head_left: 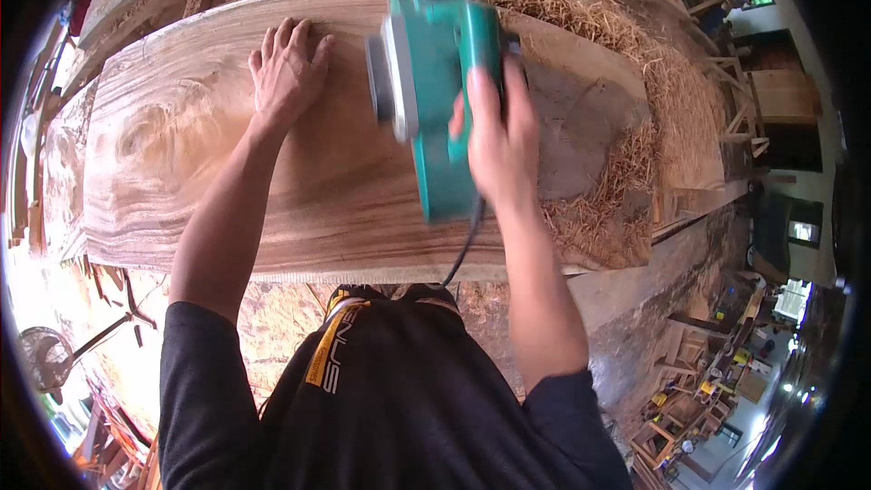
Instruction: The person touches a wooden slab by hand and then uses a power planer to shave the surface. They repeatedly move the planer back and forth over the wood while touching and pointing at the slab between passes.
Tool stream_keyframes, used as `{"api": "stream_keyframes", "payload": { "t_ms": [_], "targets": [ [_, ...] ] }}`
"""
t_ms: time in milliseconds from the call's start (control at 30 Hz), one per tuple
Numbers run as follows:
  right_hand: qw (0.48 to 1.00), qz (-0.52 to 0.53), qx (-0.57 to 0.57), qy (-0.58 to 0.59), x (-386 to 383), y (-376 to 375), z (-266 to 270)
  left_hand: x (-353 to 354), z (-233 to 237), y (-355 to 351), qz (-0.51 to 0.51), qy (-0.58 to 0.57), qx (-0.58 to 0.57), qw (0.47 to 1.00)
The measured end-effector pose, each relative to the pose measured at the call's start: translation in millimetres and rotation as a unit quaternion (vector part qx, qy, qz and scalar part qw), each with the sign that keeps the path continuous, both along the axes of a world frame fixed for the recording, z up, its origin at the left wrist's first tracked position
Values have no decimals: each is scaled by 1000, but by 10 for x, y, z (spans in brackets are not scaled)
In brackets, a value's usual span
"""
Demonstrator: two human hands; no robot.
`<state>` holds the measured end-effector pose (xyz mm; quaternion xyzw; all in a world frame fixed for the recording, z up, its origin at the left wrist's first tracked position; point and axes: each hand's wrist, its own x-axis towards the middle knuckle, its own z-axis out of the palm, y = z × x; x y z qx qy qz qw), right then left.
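A thick wooden slab [345, 163] with wavy grain lies across the view in front of me. My left hand [288, 73] rests flat on its upper left part, fingers spread, holding nothing. In my right hand [499, 141] is a green electric planer [442, 118], gripped by its handle. The planer is turned on its side and somewhat blurred, with a blue knob at its front end; it appears raised off the slab. From its rear a dark power cord [467, 240] runs down toward my body. The planer covers part of the slab's middle.
Curly wood shavings [626, 45] heap along the slab's far and right sides, and some lie on its right end. A grey patch [572, 127] shows there too. A standing fan [47, 354] is at lower left. Wooden frames [671, 417] stand at lower right.
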<state>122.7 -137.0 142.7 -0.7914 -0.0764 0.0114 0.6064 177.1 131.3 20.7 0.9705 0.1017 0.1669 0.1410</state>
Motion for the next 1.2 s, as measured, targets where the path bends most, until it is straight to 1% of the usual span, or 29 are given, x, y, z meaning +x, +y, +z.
{"api": "stream_keyframes", "payload": {
  "t_ms": [33, 67, 100, 133, 167, 200, 267, 367, 467, 500, 567, 600, 667, 700, 733, 767, 800, 867, 933, 967, 1000, 1100, 1167, 1200],
  "targets": [
    [1000, -15, 14, 22, -395, -105, 51, -22, 51, -46, -22, 6, -40, 999],
    [998, -2, 46, 33, -781, -286, 16, -31, 126, -108, -46, 12, -80, 996],
    [999, 4, 33, 36, -1187, -486, 18, -220, 348, -344, -141, 30, -333, 932],
    [997, 11, 18, 74, -1604, -689, 76, -488, 549, -666, -225, 23, -381, 896],
    [995, -6, -17, 101, -2059, -903, 80, -652, 756, -860, -309, 187, -330, 872],
    [995, 1, -59, 81, -2422, -1103, 99, -813, 874, -1103, -476, 75, -375, 792],
    [995, 4, -9, 100, -2848, -1356, 97, -1043, 993, -1453, -578, 58, -238, 778],
    [996, -1, -35, 77, -2859, -1391, 86, -1018, 939, -1599, -599, 73, -190, 775],
    [996, -1, -31, 80, -2477, -1207, 88, -874, 994, -1490, -493, 104, -174, 846],
    [996, -14, -24, 89, -2332, -1095, 92, -768, 1046, -1446, -454, 153, -150, 865],
    [994, -36, -17, 106, -1971, -851, 87, -519, 1072, -1313, -406, 96, -173, 892],
    [996, -27, -5, 87, -1747, -744, 56, -399, 1072, -1221, -380, 67, -186, 904],
    [998, -19, 24, 56, -1281, -487, 41, -187, 1027, -893, -295, 88, -300, 903],
    [999, -25, 28, 32, -1079, -380, -7, -64, 913, -676, -226, 98, -301, 921],
    [998, -30, 36, 38, -861, -273, -15, 38, 741, -438, -157, 108, -300, 935],
    [997, -35, 44, 43, -631, -158, -13, 91, 570, -195, -79, 106, -156, 979],
    [996, -52, 59, 44, -420, -15, -10, 120, 396, 38, -1, 102, -8, 995],
    [997, -69, 23, 31, 42, 200, 67, 100, 75, 434, 65, 115, 45, 990],
    [998, -59, 15, 7, 585, 316, -62, 95, 61, 455, 57, 98, 56, 992],
    [999, -37, -2, -19, 833, 324, -101, 92, 67, 455, 52, 90, 60, 993],
    [999, -43, 1, -23, 946, 368, -86, 81, 90, 437, 53, 84, 67, 993],
    [999, -27, 10, -14, 829, 300, -65, 115, 13, 481, 56, 78, 77, 992],
    [1000, -16, 19, -5, 395, 149, -38, 98, 10, 488, 52, 67, 72, 994],
    [1000, -7, -3, -1, 78, 24, -36, 86, 25, 494, 47, 71, 72, 994]
  ]
}}
